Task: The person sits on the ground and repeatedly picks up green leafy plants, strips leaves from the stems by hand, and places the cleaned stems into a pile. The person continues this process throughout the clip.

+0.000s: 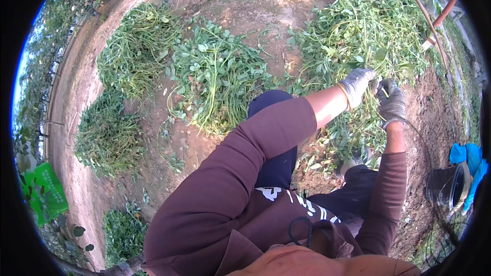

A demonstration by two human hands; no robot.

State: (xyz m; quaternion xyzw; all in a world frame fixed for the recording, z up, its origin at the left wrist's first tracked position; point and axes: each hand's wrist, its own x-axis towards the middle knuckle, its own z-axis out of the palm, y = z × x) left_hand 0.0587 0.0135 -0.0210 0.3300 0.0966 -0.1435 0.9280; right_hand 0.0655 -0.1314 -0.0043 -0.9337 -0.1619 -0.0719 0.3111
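Observation:
My left hand [357,86], in a grey knit work glove, reaches across to the right side of the view and grips green plant stems. Just to its right is my right hand [391,101], gloved alike, with its fingers closed around stems of the same bunch. Broad leaves stick out above both hands. The leafy stems [366,111] hang down between and below them. Behind the hands lies a large heap of cut leafy green plants [368,27]. Exactly which stems each hand holds is partly hidden by the fingers.
More piles of cut greens lie on bare soil: a central one [218,80] and several at left [138,50]. A green sign or bag [46,191] is far left. At right are a dark bucket [447,186], blue plastic [473,157] and a wooden-handled tool [431,27].

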